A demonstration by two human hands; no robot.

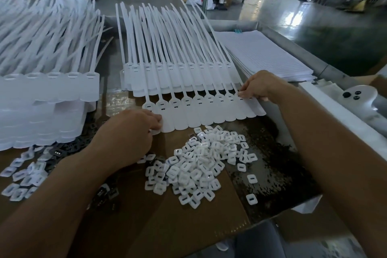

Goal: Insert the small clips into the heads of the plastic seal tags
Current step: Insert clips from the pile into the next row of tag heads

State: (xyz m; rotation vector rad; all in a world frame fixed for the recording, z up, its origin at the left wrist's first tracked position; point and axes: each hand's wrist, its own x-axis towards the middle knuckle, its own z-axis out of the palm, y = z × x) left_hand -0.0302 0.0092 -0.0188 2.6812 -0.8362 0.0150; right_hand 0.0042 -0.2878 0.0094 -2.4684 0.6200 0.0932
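A: seal tags [201,111]: one joined row lies flat mid-bench [188,226], flags toward the person, tails fanned away from them. The tails lie over a second stack [134,86] of the same tags right behind.

B: Other big items?

A: A taller tag stack [48,90] sits at far left, flags toward the near edge. A paper pad [266,54] with printed lines is at right rear, just beside the outermost tails.

B: And the clips?

A: The white clips [199,165] are in a loose heap on the brown cardboard, just in front of the row and between the two forearms. A smaller scatter [23,176] lies at near left, next to some dark pieces [104,195].

B: The hands?

A: They are apart, one at each end of the row. The left hand [129,132] has its fingers curled onto the leftmost flag and grips it. The right hand [259,86] pinches the row at the rightmost heads.

B: Are the heads loaded?

A: Each head in the front row shows a dark slot. It's too small to tell if clips are seated.

B: Any strays?

A: One stray clip [251,199] lies apart from the heap, near the right forearm.
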